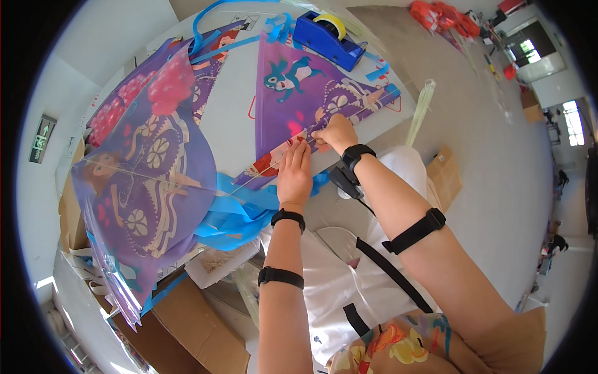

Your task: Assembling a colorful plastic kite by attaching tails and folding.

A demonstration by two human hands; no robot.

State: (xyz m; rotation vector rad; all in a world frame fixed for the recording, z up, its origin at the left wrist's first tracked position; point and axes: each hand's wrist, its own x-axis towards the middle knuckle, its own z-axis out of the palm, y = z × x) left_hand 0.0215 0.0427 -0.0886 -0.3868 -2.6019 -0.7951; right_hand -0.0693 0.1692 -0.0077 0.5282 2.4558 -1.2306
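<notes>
A purple printed kite sail point(283, 93) lies on the white tabletop, a blue animal and a dressed figure on it. Its near edge is turned over in a narrow strip, with a thin pale rod along it. My left hand point(294, 177) rests on this strip, fingers stretched out flat. Just right of it, my right hand point(337, 133) is closed in a pinch on the same edge; its fingertips are partly hidden. Blue tape point(391, 91) sits at the strip's right end. A larger finished-looking purple kite point(152, 168) spreads over the table's left side, partly see-through.
A blue tape dispenser point(329, 40) with a yellow roll stands at the far edge. Blue ribbon point(230, 218) bunches below the strip. A bundle of thin rods point(422, 109) leans past the right corner. Open cardboard boxes point(196, 321) stand at lower left.
</notes>
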